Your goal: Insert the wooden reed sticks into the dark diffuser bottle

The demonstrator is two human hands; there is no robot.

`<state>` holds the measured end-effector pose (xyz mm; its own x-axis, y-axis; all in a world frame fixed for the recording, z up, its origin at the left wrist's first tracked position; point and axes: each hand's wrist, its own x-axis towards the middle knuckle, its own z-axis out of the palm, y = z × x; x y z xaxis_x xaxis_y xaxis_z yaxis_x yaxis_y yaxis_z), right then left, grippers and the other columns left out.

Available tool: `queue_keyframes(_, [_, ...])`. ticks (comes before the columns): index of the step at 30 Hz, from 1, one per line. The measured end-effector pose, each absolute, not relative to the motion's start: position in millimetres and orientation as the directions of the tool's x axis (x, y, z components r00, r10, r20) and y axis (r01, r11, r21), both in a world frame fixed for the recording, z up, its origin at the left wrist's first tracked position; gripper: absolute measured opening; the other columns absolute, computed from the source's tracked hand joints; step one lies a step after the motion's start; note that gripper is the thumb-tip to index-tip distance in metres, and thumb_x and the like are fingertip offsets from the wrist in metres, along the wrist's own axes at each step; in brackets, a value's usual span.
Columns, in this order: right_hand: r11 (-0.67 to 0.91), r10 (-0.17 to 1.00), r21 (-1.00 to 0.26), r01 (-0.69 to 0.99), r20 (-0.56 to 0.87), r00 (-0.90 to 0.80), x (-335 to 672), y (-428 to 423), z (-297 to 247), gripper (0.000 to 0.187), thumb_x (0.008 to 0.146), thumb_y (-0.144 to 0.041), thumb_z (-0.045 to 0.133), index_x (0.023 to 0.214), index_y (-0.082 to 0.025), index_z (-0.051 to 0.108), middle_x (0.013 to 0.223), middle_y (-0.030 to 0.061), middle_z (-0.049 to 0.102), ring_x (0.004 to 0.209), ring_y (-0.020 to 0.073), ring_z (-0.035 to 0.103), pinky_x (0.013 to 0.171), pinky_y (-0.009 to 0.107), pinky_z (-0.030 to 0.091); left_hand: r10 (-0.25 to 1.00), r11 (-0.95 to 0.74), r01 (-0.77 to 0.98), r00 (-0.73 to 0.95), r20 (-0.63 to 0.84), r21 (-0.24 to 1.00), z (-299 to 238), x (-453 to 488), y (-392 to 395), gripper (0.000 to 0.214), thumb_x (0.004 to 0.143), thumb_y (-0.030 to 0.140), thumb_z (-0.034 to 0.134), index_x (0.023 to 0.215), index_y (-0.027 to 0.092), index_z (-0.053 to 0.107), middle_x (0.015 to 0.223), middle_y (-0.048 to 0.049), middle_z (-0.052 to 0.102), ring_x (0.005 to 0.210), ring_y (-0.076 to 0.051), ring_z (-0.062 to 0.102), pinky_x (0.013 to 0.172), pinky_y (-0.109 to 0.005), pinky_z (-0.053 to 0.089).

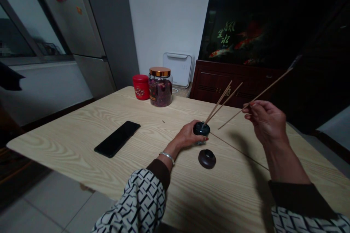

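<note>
Patterned sleeve point(142, 200), left hand point(187, 135) grasping dark round jar point(201, 129) with two sticks point(218, 102), right hand point(266, 122) pinching third stick point(269, 88), dark lid point(207, 158) beside jar

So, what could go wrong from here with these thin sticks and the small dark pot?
The thin wooden sticks lean loosely in the small dark pot in the left hand, so they might tip out. The long stick in the right hand could knock them. The round dark lid sits close below and could get bumped.
</note>
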<state>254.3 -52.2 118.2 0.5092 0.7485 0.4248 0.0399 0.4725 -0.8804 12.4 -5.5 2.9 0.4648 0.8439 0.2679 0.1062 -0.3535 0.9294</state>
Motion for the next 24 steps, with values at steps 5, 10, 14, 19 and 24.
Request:
queue_keyframes(5, [0.565,0.723,-0.821,-0.079,0.447,0.526,221.5,-54.8,118.8,0.021,0.065,-0.023,0.083,0.079,-0.018,0.068,0.076,0.0010,0.073,0.064,0.0110,0.068,0.049,0.016,0.054,0.844,-0.357,0.107,0.462,0.271,0.928,1.3,12.3,-4.9,0.069,0.063,0.037,0.088,0.123,0.018,0.061,0.106,-0.0102,0.068,0.099,-0.025,0.064,0.091,-0.040,0.052])
queue_keyframes(10, [0.589,0.721,-0.804,-0.082,0.477,0.502,208.6,-55.8,115.1,0.020,0.068,-0.022,0.082,0.079,-0.018,0.067,0.077,0.0006,0.073,0.064,0.0108,0.069,0.051,0.017,0.056,0.844,-0.367,0.119,0.460,0.277,0.922,0.0,12.4,-3.9,0.070,0.062,0.038,0.088,0.124,0.018,0.061,0.107,-0.0102,0.068,0.100,-0.025,0.064,0.091,-0.040,0.052])
queue_keyframes(14, [0.575,0.731,-0.816,-0.063,0.477,0.488,203.1,-53.1,108.3,0.021,0.069,-0.024,0.083,0.082,-0.018,0.067,0.075,-0.0004,0.072,0.064,0.0113,0.069,0.052,0.019,0.057,0.844,-0.367,0.120,0.460,0.276,0.922,1.1,12.5,-4.5,0.070,0.063,0.040,0.088,0.123,0.017,0.061,0.106,-0.0099,0.068,0.100,-0.025,0.063,0.091,-0.039,0.052])
queue_keyframes(19, [0.556,0.748,-0.831,0.014,0.507,0.429,197.0,-49.3,97.2,0.020,0.073,-0.026,0.081,0.084,-0.018,0.066,0.072,-0.0012,0.070,0.065,0.0132,0.070,0.054,0.022,0.057,0.843,-0.367,0.108,0.458,0.281,0.924,1.6,13.0,-5.5,0.070,0.063,0.039,0.088,0.122,0.016,0.061,0.107,-0.0100,0.068,0.099,-0.024,0.063,0.089,-0.038,0.052])
queue_keyframes(24, [0.538,0.778,-0.839,0.084,0.533,0.333,189.1,-48.9,88.2,0.025,0.074,-0.029,0.080,0.091,-0.020,0.064,0.076,-0.0011,0.069,0.067,0.0146,0.070,0.055,0.024,0.056,0.841,-0.364,0.107,0.465,0.277,0.925,1.6,12.8,-5.9,0.068,0.064,0.039,0.087,0.122,0.017,0.060,0.107,-0.0092,0.068,0.098,-0.024,0.063,0.087,-0.037,0.052])
